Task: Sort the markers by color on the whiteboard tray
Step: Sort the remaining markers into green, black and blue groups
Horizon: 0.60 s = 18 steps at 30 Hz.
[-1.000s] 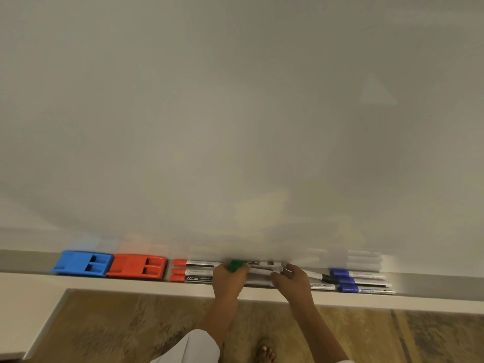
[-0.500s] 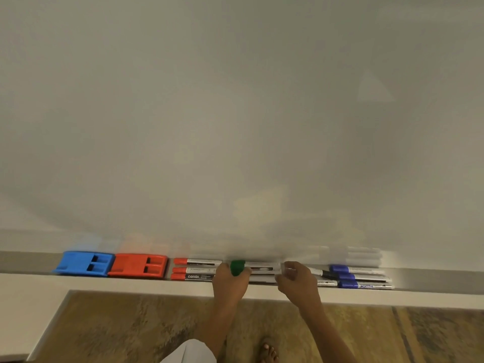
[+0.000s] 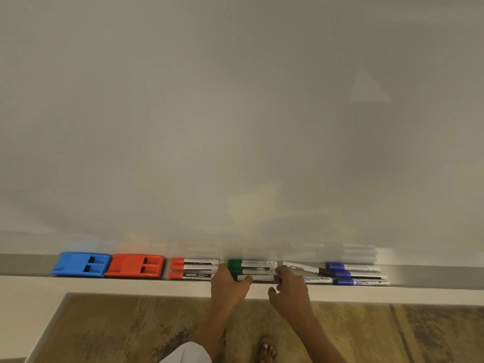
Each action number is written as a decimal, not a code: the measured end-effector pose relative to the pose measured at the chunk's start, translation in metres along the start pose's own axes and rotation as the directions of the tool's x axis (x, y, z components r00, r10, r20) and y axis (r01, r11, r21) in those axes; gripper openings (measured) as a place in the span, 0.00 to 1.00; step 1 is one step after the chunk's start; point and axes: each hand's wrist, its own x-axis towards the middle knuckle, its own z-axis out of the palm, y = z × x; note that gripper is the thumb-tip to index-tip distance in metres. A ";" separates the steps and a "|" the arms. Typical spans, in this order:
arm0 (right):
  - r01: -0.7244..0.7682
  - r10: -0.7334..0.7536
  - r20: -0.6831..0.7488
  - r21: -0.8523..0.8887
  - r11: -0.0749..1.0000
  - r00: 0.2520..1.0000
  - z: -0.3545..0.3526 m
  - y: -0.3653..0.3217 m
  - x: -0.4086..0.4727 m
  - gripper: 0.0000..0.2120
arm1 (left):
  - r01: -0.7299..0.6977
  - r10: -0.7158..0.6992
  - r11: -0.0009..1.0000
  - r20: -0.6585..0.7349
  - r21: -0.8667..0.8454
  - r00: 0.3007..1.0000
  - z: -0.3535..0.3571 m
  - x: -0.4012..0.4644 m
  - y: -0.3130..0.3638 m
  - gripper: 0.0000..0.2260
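The grey whiteboard tray (image 3: 432,275) holds three red-capped markers (image 3: 193,268) side by side, then green-capped markers (image 3: 252,264) in the middle. A black-capped marker (image 3: 301,267) lies tilted to their right, with another white-barrelled marker (image 3: 318,279) in front of it. Three blue-capped markers (image 3: 356,274) come last. My left hand (image 3: 229,285) grips the left end of the front marker (image 3: 262,278) of the green group, hiding its cap. My right hand (image 3: 289,290) pinches that marker's right end.
A blue eraser (image 3: 82,264) and a red eraser (image 3: 135,267) sit at the tray's left end. The whiteboard (image 3: 235,113) rises behind the tray. Below are a pale ledge (image 3: 131,285), patterned floor and a bare foot (image 3: 265,349).
The green-capped marker raised in my left hand now lies in the tray with the green group. Both hands have dropped to the front marker, and the right hand shifted slightly left.
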 end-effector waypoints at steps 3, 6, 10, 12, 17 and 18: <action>0.006 -0.006 0.025 0.005 1.000 1.000 0.004 -0.002 -0.001 0.25 | 0.013 -0.013 1.000 0.002 -0.023 1.000 0.001 -0.001 0.000 0.26; -0.007 0.004 0.039 0.075 0.997 0.999 0.008 -0.005 -0.002 0.26 | 0.010 -0.011 0.999 -0.009 -0.046 1.000 0.002 -0.001 0.001 0.25; -0.049 0.047 0.013 0.209 0.977 0.999 0.006 -0.005 -0.002 0.23 | 0.022 -0.024 0.997 -0.029 -0.076 0.999 0.005 0.001 -0.003 0.26; -0.078 0.081 0.003 0.261 0.962 0.997 0.006 -0.003 -0.002 0.23 | 0.030 -0.034 0.995 -0.041 -0.093 0.999 0.007 0.002 -0.004 0.28; -0.123 0.126 0.011 0.319 0.940 0.992 0.006 0.004 0.000 0.21 | 0.013 -0.039 0.985 -0.151 -0.173 0.988 0.007 0.000 -0.001 0.21; -0.125 0.128 0.010 0.319 0.940 0.992 0.006 0.005 0.000 0.21 | -0.009 -0.027 0.982 -0.187 -0.188 0.982 0.008 -0.001 -0.001 0.19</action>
